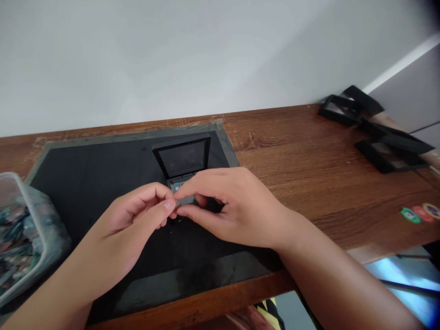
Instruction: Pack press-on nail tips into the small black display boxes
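Observation:
My left hand and my right hand meet over a black mat, fingertips pinched together. Between them is something too small and too covered to name. Right behind the fingers stands a small black case with its framed lid raised. Its base is partly hidden by my right hand, and a bluish-grey patch shows inside.
A clear plastic tub of small teal and brown pieces stands at the left. The black mat lies taped to the wooden table. Other open black cases sit far right, near coloured round stickers.

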Demonstrator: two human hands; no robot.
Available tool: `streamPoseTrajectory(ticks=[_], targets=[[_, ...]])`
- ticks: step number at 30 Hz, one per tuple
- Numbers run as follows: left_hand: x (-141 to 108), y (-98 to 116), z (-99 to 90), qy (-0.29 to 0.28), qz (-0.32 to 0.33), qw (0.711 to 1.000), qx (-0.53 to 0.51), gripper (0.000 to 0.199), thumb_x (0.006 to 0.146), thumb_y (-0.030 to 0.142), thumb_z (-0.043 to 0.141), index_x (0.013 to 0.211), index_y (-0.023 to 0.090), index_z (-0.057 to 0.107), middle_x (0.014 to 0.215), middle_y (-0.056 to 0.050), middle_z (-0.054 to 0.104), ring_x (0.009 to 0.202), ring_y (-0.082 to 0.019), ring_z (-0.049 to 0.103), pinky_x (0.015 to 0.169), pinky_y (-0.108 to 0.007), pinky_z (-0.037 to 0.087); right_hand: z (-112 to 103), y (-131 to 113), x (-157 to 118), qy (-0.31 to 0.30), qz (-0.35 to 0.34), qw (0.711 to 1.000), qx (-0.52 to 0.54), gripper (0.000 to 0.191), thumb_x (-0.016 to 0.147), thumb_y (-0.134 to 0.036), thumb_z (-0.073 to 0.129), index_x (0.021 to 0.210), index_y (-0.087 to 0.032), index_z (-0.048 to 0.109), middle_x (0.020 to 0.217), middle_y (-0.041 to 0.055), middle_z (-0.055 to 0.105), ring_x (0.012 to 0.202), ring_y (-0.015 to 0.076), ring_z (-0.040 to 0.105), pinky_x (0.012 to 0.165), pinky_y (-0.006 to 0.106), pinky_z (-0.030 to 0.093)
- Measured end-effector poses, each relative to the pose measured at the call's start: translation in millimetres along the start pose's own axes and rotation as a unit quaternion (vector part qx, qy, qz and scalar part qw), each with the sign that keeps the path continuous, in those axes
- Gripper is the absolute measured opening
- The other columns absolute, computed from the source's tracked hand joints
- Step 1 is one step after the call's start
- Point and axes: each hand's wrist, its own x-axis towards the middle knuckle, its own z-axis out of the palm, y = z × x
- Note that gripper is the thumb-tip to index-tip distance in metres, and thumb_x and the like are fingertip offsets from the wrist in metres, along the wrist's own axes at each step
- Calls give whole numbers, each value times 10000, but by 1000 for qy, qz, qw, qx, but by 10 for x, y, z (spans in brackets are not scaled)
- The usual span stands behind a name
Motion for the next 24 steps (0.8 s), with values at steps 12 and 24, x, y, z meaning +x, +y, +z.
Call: streamPoseTrajectory(ticks=[12, 24], targets=[[2, -37, -22, 18, 4, 996, -85, 210, 857, 438, 765, 813, 233, 761, 702, 4, 656, 677, -107, 579, 620, -166, 484, -68, -40, -20, 32, -28, 999, -28, 120, 983, -255, 618, 1010, -198, 720, 930, 3, 729, 841, 115, 627, 670, 238, 393], [76, -118, -59, 11, 17, 1000, -21, 299, 821, 492, 761, 641, 253, 761, 622, 6, 698, 594, -102, 636, 580, -162, 534, -102, -53, -35, 7, -50, 998, -27, 126, 969, -247, 666, 899, -190, 753, 820, -23, 697, 771, 93, 612, 627, 226, 362]])
